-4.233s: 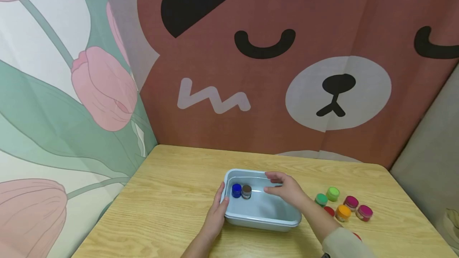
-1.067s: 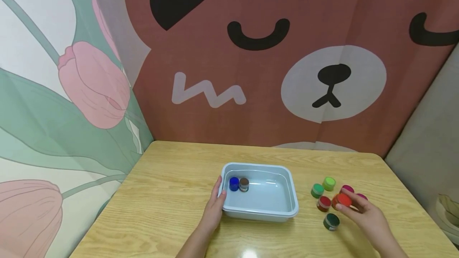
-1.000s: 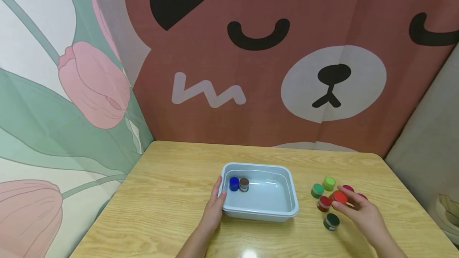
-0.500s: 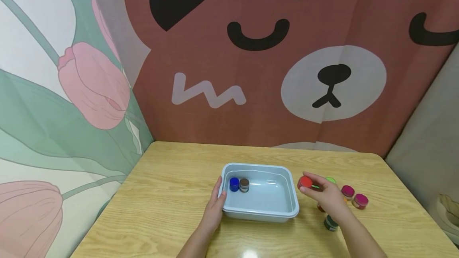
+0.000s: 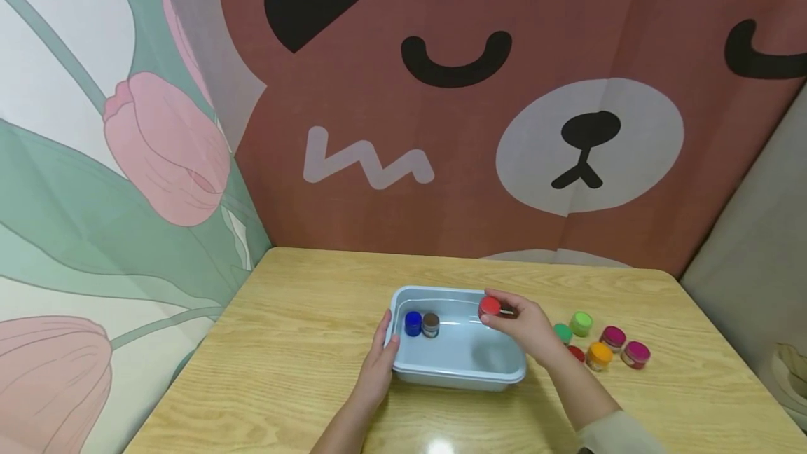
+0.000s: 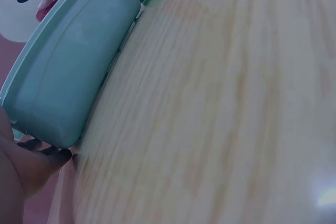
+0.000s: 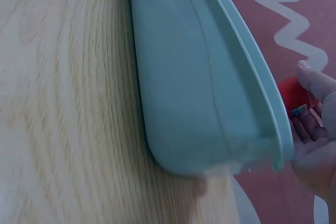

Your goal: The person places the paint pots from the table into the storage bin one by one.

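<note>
Red jar (image 5: 490, 308) is pinched between the thumb and fingers of the right hand (image 5: 525, 324), inside the outline of the light blue tub (image 5: 455, 375), toward its far right corner. It seems to hang above the tub's floor rather than rest on it, though the rim hides its lower part in the right wrist view, so contact cannot be ruled out. The thumb lies on the near side of the jar, the fingers on the far side.

Well to the left of this grip and a little nearer the person, the left hand (image 5: 377, 370) holds the tub's left end, thumb at the rim and fingers along the outer wall. Between the two hands, inside the tub, a blue jar (image 5: 412, 324) and a brown jar (image 5: 431, 326) stand upright side by side, closer to the left hand.

To the right of the right hand's grip, past the tub and on the wooden table (image 5: 309, 328), more jars stand in a loose group: a green jar (image 5: 563, 333) nearest, a lime jar (image 5: 581, 324) just beyond it, a dark red jar (image 5: 576, 354) partly behind the forearm, an orange jar (image 5: 599, 356), and two magenta jars (image 5: 636, 354) farthest right.
</note>
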A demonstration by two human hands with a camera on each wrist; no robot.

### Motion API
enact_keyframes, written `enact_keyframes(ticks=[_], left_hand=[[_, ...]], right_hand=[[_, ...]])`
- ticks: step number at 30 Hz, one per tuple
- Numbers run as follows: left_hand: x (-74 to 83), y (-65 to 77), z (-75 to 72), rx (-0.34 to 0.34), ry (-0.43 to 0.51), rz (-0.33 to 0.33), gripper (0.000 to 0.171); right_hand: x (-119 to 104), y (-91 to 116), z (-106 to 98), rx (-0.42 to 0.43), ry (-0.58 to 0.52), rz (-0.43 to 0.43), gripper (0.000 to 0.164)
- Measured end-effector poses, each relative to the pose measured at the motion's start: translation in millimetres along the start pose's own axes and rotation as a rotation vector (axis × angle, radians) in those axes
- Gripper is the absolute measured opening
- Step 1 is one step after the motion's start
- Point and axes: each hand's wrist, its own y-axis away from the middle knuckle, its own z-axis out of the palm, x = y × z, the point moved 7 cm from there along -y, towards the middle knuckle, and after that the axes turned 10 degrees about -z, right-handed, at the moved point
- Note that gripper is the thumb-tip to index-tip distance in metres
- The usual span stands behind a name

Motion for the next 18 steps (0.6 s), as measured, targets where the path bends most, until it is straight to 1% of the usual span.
enact_keyframes(ticks=[3,12,16,18], left_hand=[[0.2,0.0,0.2,-0.003,-0.003,0.004,0.055],[-1.9,-0.6,1.3,-0.008,0.002,0.008,0.054],[-2.1,-1.0,1.0,-0.008,0.006,0.01,0.054],[-1.9,-1.1,0.7,-0.007,0.005,0.009,0.054]], right_hand=[[-2,-9,9,0.001,-0.005,-0.002,0.062],[3,-31,33,-0.01,0.06,0.052,0.054],[2,-38,42,-0.019,0.072,0.037,0.053],[1,-40,46,-0.031,0.077,0.014,0.051]])
